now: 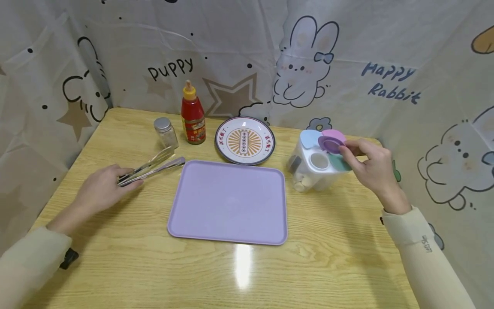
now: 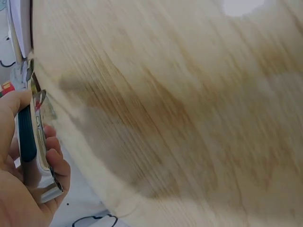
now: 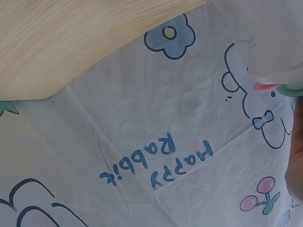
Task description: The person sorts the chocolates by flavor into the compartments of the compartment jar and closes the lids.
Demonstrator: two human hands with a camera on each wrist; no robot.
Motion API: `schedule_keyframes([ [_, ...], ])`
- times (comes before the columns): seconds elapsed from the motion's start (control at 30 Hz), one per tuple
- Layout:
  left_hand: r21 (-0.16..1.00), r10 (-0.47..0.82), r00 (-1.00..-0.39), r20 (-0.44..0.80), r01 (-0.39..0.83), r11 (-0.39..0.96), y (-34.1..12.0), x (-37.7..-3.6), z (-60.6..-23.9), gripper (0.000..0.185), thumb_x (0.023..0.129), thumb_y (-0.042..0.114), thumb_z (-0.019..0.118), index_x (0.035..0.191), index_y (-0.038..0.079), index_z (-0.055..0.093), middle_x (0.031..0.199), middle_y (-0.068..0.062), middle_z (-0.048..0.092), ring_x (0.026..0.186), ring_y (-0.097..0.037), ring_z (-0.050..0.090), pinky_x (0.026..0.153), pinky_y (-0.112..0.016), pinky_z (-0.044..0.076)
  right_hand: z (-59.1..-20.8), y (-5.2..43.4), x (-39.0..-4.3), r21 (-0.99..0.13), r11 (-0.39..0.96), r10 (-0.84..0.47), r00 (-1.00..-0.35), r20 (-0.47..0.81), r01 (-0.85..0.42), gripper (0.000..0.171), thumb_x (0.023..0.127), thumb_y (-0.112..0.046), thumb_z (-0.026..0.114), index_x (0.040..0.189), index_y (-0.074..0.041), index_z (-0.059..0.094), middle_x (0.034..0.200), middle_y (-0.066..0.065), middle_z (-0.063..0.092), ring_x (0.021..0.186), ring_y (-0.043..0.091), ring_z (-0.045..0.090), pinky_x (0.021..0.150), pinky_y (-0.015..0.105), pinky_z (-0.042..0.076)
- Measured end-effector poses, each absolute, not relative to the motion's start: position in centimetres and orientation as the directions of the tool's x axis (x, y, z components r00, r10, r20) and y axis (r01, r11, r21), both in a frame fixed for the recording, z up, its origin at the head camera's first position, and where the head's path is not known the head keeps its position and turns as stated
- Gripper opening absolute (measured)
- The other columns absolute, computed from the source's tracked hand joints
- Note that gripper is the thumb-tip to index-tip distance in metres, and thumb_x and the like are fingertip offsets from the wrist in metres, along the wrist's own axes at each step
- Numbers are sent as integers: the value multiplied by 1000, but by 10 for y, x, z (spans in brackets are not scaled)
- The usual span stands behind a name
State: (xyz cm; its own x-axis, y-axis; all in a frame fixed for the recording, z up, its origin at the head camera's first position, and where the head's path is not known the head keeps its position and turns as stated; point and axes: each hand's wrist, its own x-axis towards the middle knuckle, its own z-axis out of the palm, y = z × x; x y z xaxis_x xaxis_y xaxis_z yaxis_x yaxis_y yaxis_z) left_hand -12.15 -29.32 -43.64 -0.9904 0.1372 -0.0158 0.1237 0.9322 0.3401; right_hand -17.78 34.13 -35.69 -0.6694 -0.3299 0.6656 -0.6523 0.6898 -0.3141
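Observation:
My left hand (image 1: 104,186) grips a pair of metal tongs (image 1: 154,168) left of the tray, their two arms spread and pointing toward the shaker jar. The left wrist view shows my fingers curled round the dark-edged handle of the tongs (image 2: 28,137). Over at the right, my right hand (image 1: 370,165) pinches the raised purple lid (image 1: 332,144) of a clear storage container (image 1: 324,180). A round opening (image 1: 319,161) shows in its white top. Blue (image 1: 310,139) and green (image 1: 339,162) lids flank it, and pale pieces lie inside. Only part of my right hand (image 3: 296,156) enters the right wrist view.
A lilac tray (image 1: 229,201) lies mid-table. Behind it stands a white patterned plate (image 1: 245,140), with a red sauce bottle (image 1: 193,113) and a silver-capped shaker jar (image 1: 166,133) to its left. Printed cloth (image 1: 231,51) hangs around the wooden table (image 1: 173,274).

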Motion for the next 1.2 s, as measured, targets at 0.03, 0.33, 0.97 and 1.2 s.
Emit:
schedule_keyframes([
  [0.03,331,141,-990,-16,128,935,-294,-122,-436,65,97,51,71,136,-2,68,108,-26,71,75,-26,55,55,-32,36,-357,342,-178,-310,693,-333,-671,663,-651,18,83,13,80,100,11,75,88,25,77,91,-31,48,82,-3,43],
  [0.33,244,167,-985,-38,153,958,-298,-122,-436,54,95,51,74,125,7,75,89,-17,65,65,-23,49,48,-34,33,-358,341,-177,-316,697,-322,-675,664,-644,18,83,12,79,101,10,75,87,24,77,92,-32,47,83,-4,42],
  [0.97,383,249,-923,294,353,854,-191,-163,-400,36,97,35,76,119,7,78,104,-14,74,91,-32,71,70,-48,55,-360,339,-171,-301,697,-339,-668,662,-651,23,80,13,82,101,4,77,89,19,78,88,-18,56,86,-2,43],
  [1.2,495,464,-799,383,602,627,-81,-187,-387,21,97,29,76,109,11,80,110,-7,77,104,-26,73,91,-43,58,-359,337,-168,-266,703,-365,-655,662,-660,18,81,10,82,97,4,77,87,17,78,77,8,66,85,-3,41],
])
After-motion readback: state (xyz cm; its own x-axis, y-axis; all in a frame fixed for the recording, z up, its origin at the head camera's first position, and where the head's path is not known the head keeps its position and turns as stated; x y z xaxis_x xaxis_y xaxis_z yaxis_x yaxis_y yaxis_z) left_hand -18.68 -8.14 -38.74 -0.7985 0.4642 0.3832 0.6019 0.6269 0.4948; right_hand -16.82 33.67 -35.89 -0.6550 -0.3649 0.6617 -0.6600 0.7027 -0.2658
